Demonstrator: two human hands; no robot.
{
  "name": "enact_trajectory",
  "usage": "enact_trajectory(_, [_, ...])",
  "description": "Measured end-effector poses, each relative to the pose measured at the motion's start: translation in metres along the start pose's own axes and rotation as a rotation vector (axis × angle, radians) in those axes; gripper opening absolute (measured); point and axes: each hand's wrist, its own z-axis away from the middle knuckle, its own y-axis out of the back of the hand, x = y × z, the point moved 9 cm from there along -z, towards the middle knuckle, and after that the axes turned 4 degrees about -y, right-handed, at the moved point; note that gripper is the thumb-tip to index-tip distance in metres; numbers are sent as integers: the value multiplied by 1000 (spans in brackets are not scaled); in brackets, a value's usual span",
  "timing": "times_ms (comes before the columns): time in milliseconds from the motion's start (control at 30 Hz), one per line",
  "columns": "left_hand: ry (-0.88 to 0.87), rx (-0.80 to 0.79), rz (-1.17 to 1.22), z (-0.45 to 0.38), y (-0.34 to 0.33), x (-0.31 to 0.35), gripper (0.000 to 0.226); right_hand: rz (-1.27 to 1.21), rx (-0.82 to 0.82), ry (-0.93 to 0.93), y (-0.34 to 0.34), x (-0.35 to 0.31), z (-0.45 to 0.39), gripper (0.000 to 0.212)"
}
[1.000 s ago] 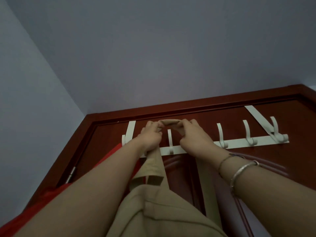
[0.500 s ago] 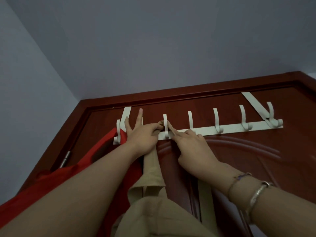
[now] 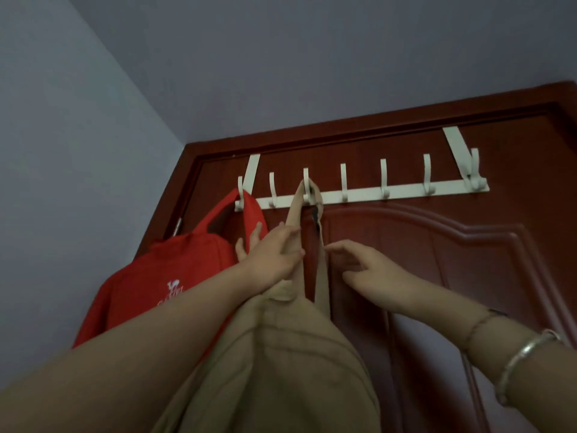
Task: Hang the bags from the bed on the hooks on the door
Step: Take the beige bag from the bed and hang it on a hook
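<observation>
1. looking up at a dark red wooden door [image 3: 437,276] with a white over-door hook rack [image 3: 406,192] across its top.
2. seven hooks on the rack; the four to the right of the tan strap bare, and the second from the left bare too.
3. red bag [image 3: 175,276] hanging by its handle from the leftmost hook [image 3: 239,192], close to the door's hinge side, white print on its front.
4. tan bag [image 3: 281,370] hanging in the middle foreground, its strap [image 3: 295,220] looped over the third hook from the left [image 3: 306,185], both strap runs dropping straight to the bag body.
5. left hand [image 3: 271,260] against the left run of the tan strap, fingers spread and extended, thumb lying across the strap, not clenched round it.
6. right hand [image 3: 365,267] just beside the right run of the strap, fingers loosely curled and parted, nothing held; fingertips near the strap, contact unclear.
7. bracelets [image 3: 524,351] on the right wrist.
8. grey-blue wall [image 3: 78,151] to the left and above the door frame.
</observation>
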Motion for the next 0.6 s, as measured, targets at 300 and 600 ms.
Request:
enact_trajectory(300, [104,-74,17,138,36,64,32,-98,-169,-70,9,1,138,42])
enact_trajectory(600, [133,-220,157,242,27,132,23,-108,-148,-285,60,-11,260,37])
